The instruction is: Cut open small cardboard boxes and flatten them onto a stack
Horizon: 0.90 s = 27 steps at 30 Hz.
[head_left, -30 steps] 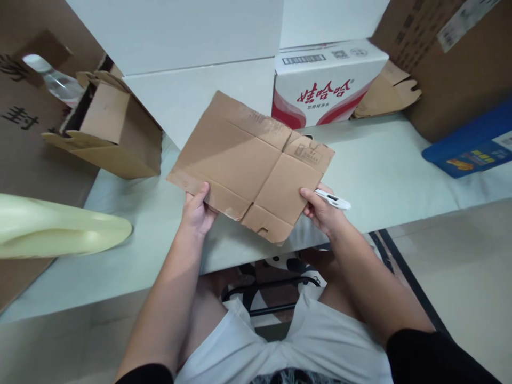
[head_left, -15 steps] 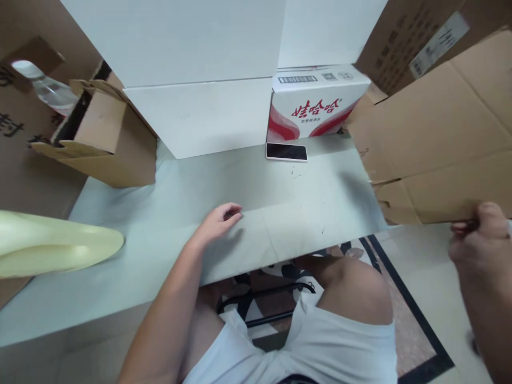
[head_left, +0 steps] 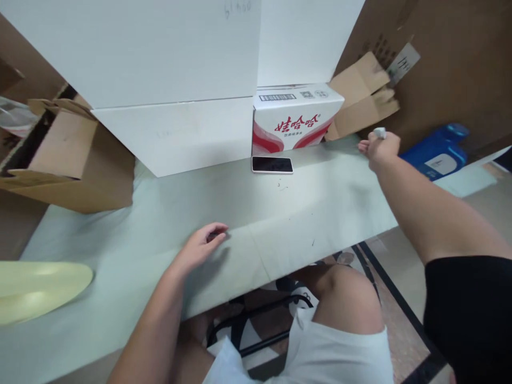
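Note:
My left hand [head_left: 206, 242] rests on the cloth-covered table, fingers loosely curved with a gap between thumb and fingertips and nothing visible in them. My right hand [head_left: 383, 149] is stretched out to the far right of the table, its fingers curled. A small white object [head_left: 380, 133] sticks up from that fist; its kind is too small to make out. Close to its left stands a cardboard box with raised flaps [head_left: 356, 112]. A blue plastic bottle [head_left: 436, 152] lies beyond my right forearm. Between the hands, further back, a phone [head_left: 272, 165] lies flat, its screen dark.
Behind the phone stands a white-and-red carton [head_left: 298, 125], beside a tall white panel [head_left: 172, 138]. An open cardboard box [head_left: 106, 165] is at the left, a clear bottle [head_left: 16, 114] behind it. A pale yellow curved object [head_left: 44, 288] lies at the table's left.
My right hand has let go of the large cardboard piece, now gone from the right front, and moved forward and left. The blue bottle has come into view. My left hand stays resting on the table.

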Motion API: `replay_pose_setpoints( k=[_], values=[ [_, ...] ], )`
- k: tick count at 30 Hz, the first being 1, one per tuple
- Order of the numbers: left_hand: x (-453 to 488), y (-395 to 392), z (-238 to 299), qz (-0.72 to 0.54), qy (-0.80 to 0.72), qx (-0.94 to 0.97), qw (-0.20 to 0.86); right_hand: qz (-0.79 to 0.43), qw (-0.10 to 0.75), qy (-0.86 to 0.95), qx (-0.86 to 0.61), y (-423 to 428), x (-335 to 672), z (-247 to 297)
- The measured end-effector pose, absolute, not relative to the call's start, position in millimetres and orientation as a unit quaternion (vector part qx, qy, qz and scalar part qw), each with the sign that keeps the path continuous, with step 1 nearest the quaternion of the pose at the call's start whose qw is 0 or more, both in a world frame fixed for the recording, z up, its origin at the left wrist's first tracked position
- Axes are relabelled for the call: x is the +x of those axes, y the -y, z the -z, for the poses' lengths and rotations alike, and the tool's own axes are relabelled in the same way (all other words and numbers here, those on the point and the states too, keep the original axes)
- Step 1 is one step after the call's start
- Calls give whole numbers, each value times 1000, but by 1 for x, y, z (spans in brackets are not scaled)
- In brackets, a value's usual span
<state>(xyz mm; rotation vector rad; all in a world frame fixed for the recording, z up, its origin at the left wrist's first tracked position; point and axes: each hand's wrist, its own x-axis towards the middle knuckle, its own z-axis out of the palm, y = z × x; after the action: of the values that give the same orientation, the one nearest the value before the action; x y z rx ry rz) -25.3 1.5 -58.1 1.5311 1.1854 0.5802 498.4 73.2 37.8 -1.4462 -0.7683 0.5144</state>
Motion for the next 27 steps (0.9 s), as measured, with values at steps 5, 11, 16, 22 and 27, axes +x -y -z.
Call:
replay_pose_setpoints(
  k=[5, 11, 16, 22, 27],
  values=[
    [-26, -2, 62, -249, -484, 644, 538, -282, 599, 326, -675, -36, 405, 9],
    [-22, 1, 58, -231, -487, 667, 514, -383, 513, 425, -640, 35, 288, 61],
    [-19, 7, 57, -214, -494, 696, 475, -391, 426, 528, -623, 50, 250, 80],
    [-19, 9, 59, -214, -524, 692, 449, -341, 346, 615, -622, 43, 230, 88],
    [-27, -2, 53, -242, -597, 676, 357, -325, 325, 642, -613, 42, 222, 86]
  ],
)
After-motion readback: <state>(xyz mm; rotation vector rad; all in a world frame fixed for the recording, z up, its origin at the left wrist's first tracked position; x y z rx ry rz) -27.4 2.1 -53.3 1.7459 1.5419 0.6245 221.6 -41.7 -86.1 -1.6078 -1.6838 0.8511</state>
